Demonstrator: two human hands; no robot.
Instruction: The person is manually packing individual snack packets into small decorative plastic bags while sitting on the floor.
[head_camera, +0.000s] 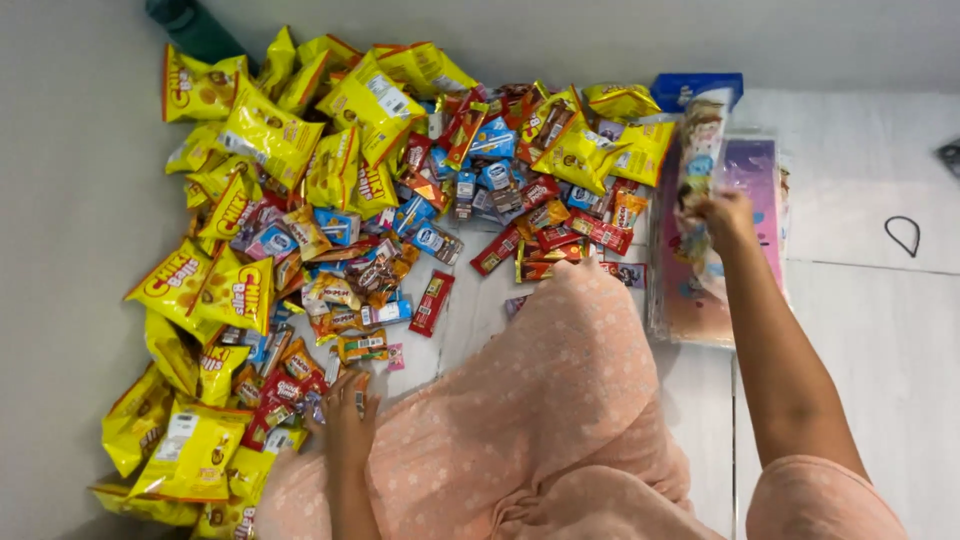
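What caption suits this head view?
Left hand in a snack packet pile, right hand on printed bags.

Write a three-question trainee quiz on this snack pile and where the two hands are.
1. True or false: the right hand rests on the yellow chip bags.
2. What does the left hand touch?
A. the blue box
B. small wrapped snacks at the pile's near edge
C. the dark bottle
3. Fill in: the person's knee is covered in ____ fabric.

Key: 1 false, it is at the stack of flat clear packets; 2 B; 3 pink.
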